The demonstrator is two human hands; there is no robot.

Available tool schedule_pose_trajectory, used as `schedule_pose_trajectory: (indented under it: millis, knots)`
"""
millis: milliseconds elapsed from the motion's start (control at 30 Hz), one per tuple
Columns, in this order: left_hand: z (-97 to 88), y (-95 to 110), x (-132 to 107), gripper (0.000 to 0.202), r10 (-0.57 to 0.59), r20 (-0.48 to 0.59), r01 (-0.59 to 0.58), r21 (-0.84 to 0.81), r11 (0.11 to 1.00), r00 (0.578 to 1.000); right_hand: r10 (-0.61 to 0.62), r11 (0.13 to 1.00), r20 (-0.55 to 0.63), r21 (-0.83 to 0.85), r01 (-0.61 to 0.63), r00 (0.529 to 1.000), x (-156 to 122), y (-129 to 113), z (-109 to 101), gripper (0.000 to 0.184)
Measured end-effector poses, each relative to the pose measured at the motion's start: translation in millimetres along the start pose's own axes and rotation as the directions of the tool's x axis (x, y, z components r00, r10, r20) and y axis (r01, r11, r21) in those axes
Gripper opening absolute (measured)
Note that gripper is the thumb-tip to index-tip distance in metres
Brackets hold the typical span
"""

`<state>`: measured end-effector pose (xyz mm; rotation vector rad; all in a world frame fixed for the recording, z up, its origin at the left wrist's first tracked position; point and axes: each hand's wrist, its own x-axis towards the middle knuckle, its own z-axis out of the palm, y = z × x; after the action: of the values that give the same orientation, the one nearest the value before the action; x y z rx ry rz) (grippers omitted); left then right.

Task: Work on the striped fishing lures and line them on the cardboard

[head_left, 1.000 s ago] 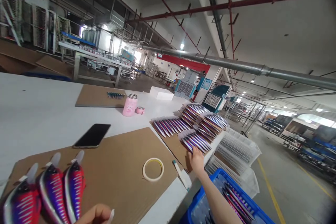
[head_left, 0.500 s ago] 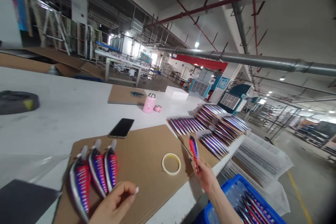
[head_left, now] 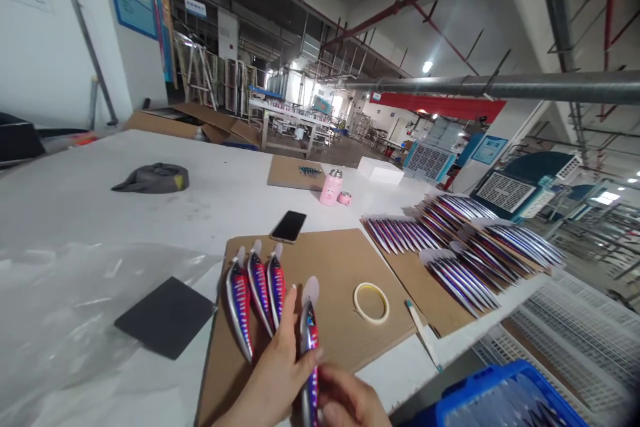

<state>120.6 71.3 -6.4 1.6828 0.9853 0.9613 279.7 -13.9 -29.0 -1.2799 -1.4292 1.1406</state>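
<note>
A fishing lure point(head_left: 311, 340), red, purple and silver with a clear lip at its upper end, stands nearly upright in front of me. My left hand point(head_left: 283, 367) grips it with the thumb across its front. From the right, my right hand point(head_left: 353, 397) has its curled fingers at the lower part of the same lure. Just left of my hands, three similar lures point(head_left: 239, 303) lie side by side on a brown cardboard sheet point(head_left: 330, 260). A roll of tape point(head_left: 371, 303) rests on the cardboard, and a thin whitish tool point(head_left: 424, 335) lies by its right edge.
Many lures point(head_left: 463, 280) lie in rows on cardboard at the right. A blue crate point(head_left: 480, 387) and white plastic baskets point(head_left: 545, 333) stand beyond the table's edge. Behind are a phone point(head_left: 289, 226), pink bottle point(head_left: 331, 188) and grey cap point(head_left: 155, 179). A dark square point(head_left: 167, 317) lies left.
My right hand has brought its lure from the right to the middle, where my left hand now grips it too. My left hand was free before. The view has turned left.
</note>
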Motion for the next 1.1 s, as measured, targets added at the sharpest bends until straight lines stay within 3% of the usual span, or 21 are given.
schedule_pose_trajectory:
  millis: [167, 300, 367, 500, 633, 867, 1100]
  knots:
    - [4.4, 9, -8, 0.089, -0.09, 0.136, 0.068, 0.161, 0.985, 0.987, -0.06, 0.986, -0.307, -0.166, 0.008, 0.95, 49, -19, -11, 0.038]
    - [0.6, 23, -12, 0.091, -0.169, 0.23, 0.089, 0.321, 0.943, 0.958, -0.093, 0.985, -0.159, -0.16, 0.067, 0.983, 75, -19, -7, 0.03]
    - [-5.0, 26, -9, 0.084, -0.194, 0.215, 0.091, 0.412, 0.907, 0.957, -0.103, 0.982, -0.083, -0.169, 0.088, 0.991, 76, -20, -6, 0.03]
    - [-14.3, 15, 1, 0.064, -0.087, 0.142, 0.017, 0.431, 0.902, 0.986, -0.11, 0.974, 0.044, -0.192, 0.117, 0.993, 70, -30, -11, 0.034]
    - [-16.0, -2, 7, 0.064, 0.007, 0.202, -0.093, 0.416, 0.904, 0.979, -0.149, 0.955, 0.176, -0.228, 0.187, 0.973, 65, -45, -15, 0.05]
    - [-16.1, 1, 17, 0.06, -0.021, 0.236, -0.108, 0.518, 0.848, 0.972, -0.144, 0.952, 0.188, -0.242, 0.188, 0.972, 65, -47, -20, 0.048]
    - [-9.4, 1, 15, 0.059, -0.054, 0.136, -0.006, 0.402, 0.916, 0.989, -0.128, 0.975, 0.088, -0.172, 0.142, 0.988, 75, -32, -17, 0.019]
